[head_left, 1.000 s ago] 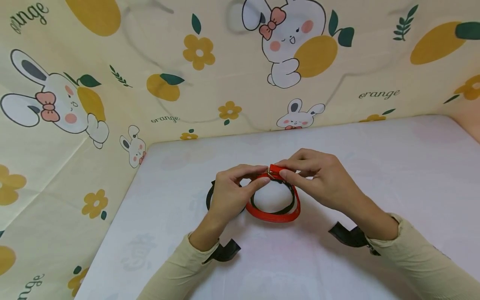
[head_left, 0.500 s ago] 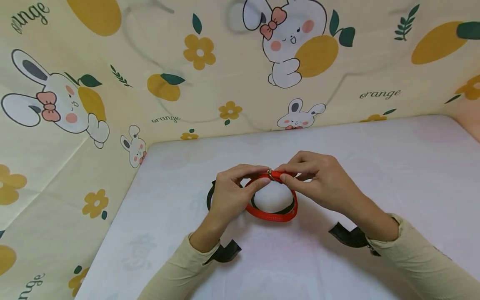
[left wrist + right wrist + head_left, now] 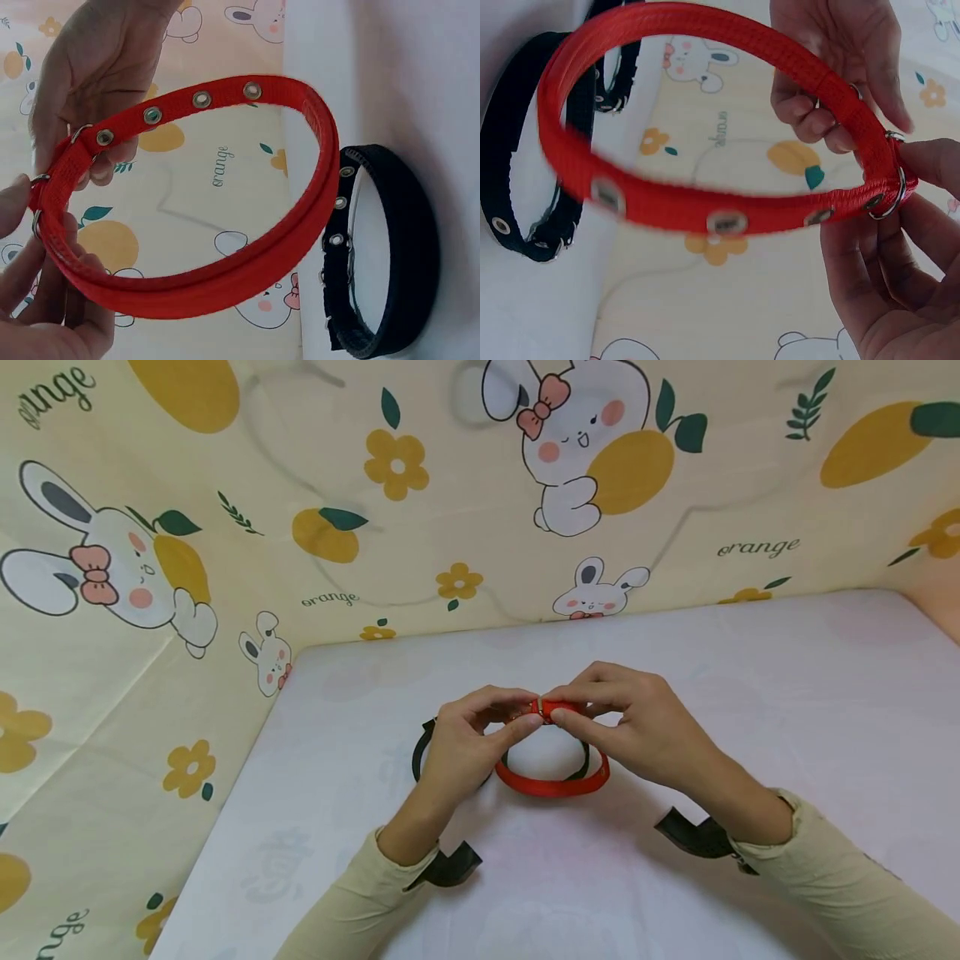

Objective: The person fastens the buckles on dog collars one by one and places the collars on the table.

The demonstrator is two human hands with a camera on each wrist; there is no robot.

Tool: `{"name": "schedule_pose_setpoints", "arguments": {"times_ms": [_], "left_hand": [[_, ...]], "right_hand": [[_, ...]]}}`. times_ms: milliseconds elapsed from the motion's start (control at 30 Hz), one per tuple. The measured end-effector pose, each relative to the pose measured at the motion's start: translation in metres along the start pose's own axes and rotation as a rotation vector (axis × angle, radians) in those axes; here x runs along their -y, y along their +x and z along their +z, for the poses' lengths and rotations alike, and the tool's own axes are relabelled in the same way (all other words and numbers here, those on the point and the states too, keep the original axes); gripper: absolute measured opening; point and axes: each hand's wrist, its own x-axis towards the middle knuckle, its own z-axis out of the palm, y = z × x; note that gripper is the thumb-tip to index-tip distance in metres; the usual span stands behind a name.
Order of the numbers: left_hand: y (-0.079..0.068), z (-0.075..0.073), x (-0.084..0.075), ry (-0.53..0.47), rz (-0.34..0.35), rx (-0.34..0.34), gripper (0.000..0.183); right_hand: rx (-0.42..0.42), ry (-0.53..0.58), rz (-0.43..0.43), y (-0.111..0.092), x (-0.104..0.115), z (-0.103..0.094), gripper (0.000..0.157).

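Observation:
A red pet collar (image 3: pixel 552 788) with metal eyelets is held up as a loop in front of me. My left hand (image 3: pixel 472 739) pinches it between thumb and fingers on the left of its buckle. On the right side of the buckle, my right hand (image 3: pixel 633 714) pinches the red strap end. In the left wrist view, metal rings (image 3: pixel 39 180) and the strap sit between the two hands, and the eyelets lie along the upper side of the red collar (image 3: pixel 225 289). The fingers partly hide the buckle.
A black collar (image 3: pixel 409 255) with eyelets stands on the white tabletop (image 3: pixel 570 893). Another black collar (image 3: pixel 622 75) shows behind it in the right wrist view. Beyond the table hangs a cream cloth (image 3: pixel 420 535) printed with rabbits and oranges.
The red strap end, raised beside the buckle earlier, now lies flatter, with red showing on both sides of the buckle. The loop's lower part has swung slightly right. Both hands keep nearly the same place.

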Motion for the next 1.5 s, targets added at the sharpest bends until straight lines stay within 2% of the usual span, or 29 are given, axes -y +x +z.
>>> {"name": "schedule_pose_setpoints", "arguments": {"times_ms": [200,400,533,933,1300,1500], "left_hand": [[0.0001,0.0001,0.0015,0.022,-0.015,-0.021,0.021],[-0.0002,-0.0008,0.0002,0.009,-0.021,-0.036,0.020],[0.0009,-0.0019,-0.0015,-0.028,-0.037,-0.067,0.020],[0.0016,-0.0016,-0.0073,-0.093,-0.149,-0.101,0.021],[0.0021,-0.0017,-0.0073,-0.162,-0.179,-0.123,0.024],[0.0020,-0.0023,-0.0047,-0.187,-0.168,-0.118,0.024]], "right_hand": [[0.013,0.019,0.002,0.0005,0.0005,0.0027,0.019],[0.090,0.015,0.045,0.0008,-0.0008,0.0013,0.031],[0.127,-0.029,0.094,0.0003,-0.0012,-0.0006,0.026],[0.015,-0.066,0.103,0.0020,-0.0006,-0.0011,0.015],[0.041,-0.100,0.140,0.0026,0.0015,-0.0033,0.019],[0.052,-0.064,0.143,0.0025,0.0021,-0.0038,0.018]]}}
